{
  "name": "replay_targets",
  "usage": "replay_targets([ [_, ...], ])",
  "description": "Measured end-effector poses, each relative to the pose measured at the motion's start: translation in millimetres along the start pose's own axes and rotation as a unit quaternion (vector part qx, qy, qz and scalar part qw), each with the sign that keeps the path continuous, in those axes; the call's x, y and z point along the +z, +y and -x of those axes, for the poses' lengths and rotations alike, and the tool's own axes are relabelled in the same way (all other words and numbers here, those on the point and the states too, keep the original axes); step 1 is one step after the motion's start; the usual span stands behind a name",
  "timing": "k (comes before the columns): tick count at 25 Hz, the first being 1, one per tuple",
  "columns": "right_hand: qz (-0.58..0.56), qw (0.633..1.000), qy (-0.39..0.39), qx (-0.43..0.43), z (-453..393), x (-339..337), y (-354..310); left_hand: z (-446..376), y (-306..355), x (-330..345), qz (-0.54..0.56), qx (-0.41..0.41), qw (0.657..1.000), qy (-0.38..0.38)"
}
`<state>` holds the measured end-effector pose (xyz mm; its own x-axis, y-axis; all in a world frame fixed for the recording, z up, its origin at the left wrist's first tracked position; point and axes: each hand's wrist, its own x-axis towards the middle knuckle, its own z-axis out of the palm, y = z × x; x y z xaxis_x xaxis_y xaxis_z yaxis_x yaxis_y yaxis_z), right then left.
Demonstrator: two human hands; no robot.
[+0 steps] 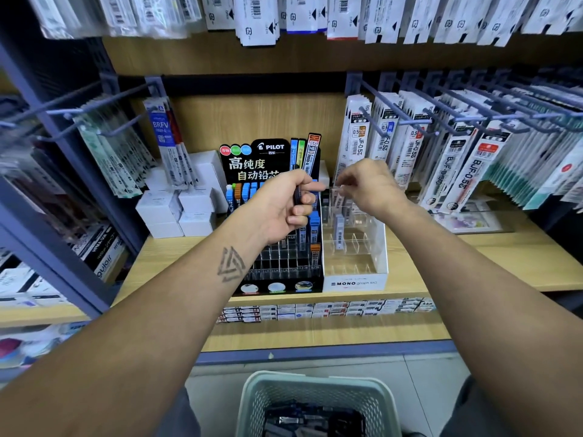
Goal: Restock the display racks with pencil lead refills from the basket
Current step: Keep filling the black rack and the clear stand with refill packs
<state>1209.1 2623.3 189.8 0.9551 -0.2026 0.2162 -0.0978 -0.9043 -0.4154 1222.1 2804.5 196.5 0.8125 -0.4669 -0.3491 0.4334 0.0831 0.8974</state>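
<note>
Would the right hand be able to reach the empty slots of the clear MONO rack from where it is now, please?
Probably yes. The right hand hovers at the back of the MONO rack, whose open-topped slots lie just below it with nothing covering them. It seems to pinch something small, hard to tell what.

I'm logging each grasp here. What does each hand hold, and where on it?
Left hand grips a dark refill case around its middle. Right hand pinches something small and pale; what it is cannot be told.

i see the wooden shelf [473,247] carrying the black pilot rack [277,272], clear mono rack [356,272] and white boxes [176,212].
</note>
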Motion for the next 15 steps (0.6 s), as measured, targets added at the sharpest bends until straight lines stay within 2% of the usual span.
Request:
replay_targets([
  [7,0.089,0.995,0.029,-0.042,-2.3,12.8,-5.5,7.0,2.3,-1.4,-0.005,0.0,1.0,-0.016],
  [15,0.037,0.998,0.041,-0.015,-6.6,20.3,2.8,10.8,0.9,-6.9,0.021,-0.024,0.999,-0.04],
])
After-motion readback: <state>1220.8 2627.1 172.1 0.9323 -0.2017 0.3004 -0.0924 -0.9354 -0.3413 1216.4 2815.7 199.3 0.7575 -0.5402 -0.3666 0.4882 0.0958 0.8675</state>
